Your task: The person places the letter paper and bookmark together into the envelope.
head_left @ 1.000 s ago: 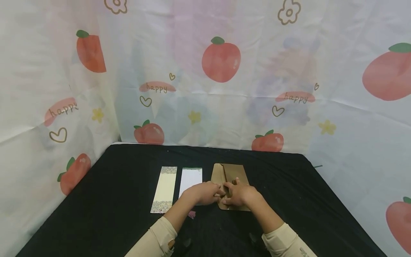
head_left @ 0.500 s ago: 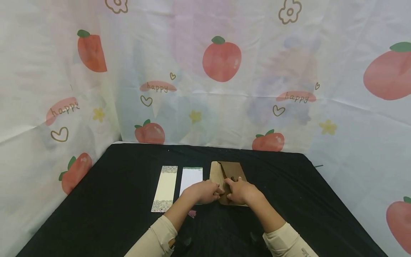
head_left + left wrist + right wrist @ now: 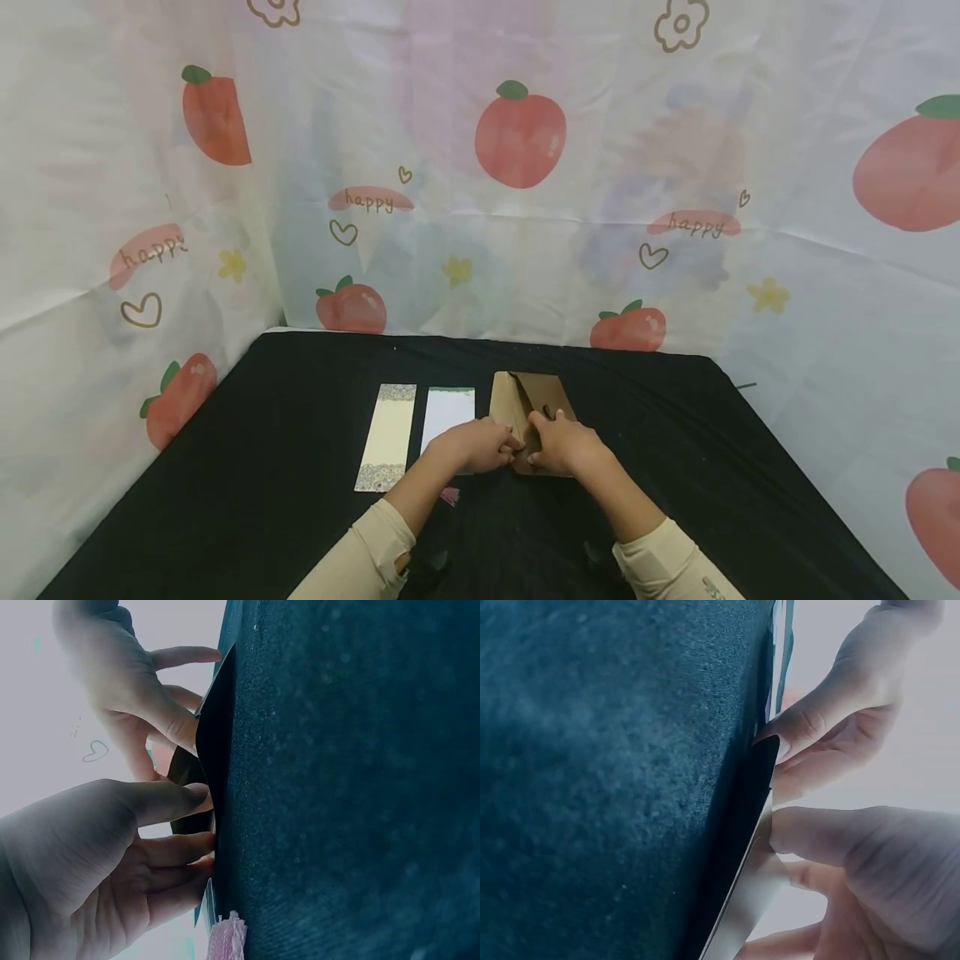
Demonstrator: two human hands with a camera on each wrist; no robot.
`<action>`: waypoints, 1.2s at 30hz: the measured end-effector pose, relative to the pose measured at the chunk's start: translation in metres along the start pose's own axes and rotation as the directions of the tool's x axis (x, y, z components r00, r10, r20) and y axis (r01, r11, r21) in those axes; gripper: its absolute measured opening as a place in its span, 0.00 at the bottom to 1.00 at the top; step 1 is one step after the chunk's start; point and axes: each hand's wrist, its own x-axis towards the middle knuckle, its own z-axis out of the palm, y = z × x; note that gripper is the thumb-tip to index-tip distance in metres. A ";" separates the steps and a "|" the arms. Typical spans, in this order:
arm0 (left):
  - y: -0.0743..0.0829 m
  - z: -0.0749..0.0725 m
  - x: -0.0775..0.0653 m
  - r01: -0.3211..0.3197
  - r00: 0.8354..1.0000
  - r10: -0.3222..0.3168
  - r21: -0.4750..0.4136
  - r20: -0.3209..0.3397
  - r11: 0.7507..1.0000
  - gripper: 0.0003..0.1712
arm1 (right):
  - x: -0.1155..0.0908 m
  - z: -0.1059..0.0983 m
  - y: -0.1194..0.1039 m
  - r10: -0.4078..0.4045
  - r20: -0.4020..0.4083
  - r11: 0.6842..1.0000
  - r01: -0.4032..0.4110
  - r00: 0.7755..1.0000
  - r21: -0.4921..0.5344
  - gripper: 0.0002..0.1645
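A brown kraft paper envelope [image 3: 542, 392] lies on the black cloth, its left flap partly raised and a dark gap showing along the fold. My left hand [image 3: 477, 445] pinches the flap near its lower edge; in the left wrist view the thumb and curled fingers of the left hand [image 3: 112, 855] meet at the paper. From the other side, my right hand [image 3: 567, 447] grips the envelope's body beside the gap. The right wrist view has the thumb of the right hand [image 3: 885, 870] against the near edge, other fingers over the top, and the envelope [image 3: 742, 900] tilted off the cloth.
Left of the envelope lie a white paper sheet [image 3: 448, 412] with a green top edge, partly under my left forearm, and a cream sheet [image 3: 387, 437] with patterned ends. A pink tassel [image 3: 450, 497] lies below the white sheet. A printed curtain [image 3: 480, 250] encloses the table.
The envelope has shifted slightly away from me and to the left. Its gap beside the flap has widened. My right hand has moved a little with it; the left stays nearly in place.
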 end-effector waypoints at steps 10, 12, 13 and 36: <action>-0.001 -0.001 0.002 0.021 1.000 -0.021 0.014 0.007 1.000 0.17 | 0.001 -0.001 0.001 -0.016 -0.049 1.000 0.017 0.999 0.013 0.38; 0.000 -0.002 0.001 0.024 1.000 -0.025 0.025 0.005 0.999 0.17 | 0.002 0.001 0.001 -0.015 -0.066 1.000 0.016 0.998 0.017 0.40; 0.000 -0.002 0.001 0.025 1.000 -0.025 0.031 0.005 0.999 0.17 | 0.003 0.002 0.001 -0.015 -0.076 1.000 0.016 0.997 0.018 0.41; 0.000 -0.017 -0.005 -0.014 0.998 0.026 0.197 -0.059 0.980 0.14 | 0.003 0.007 -0.002 -0.019 -0.137 0.999 0.024 0.990 0.030 0.42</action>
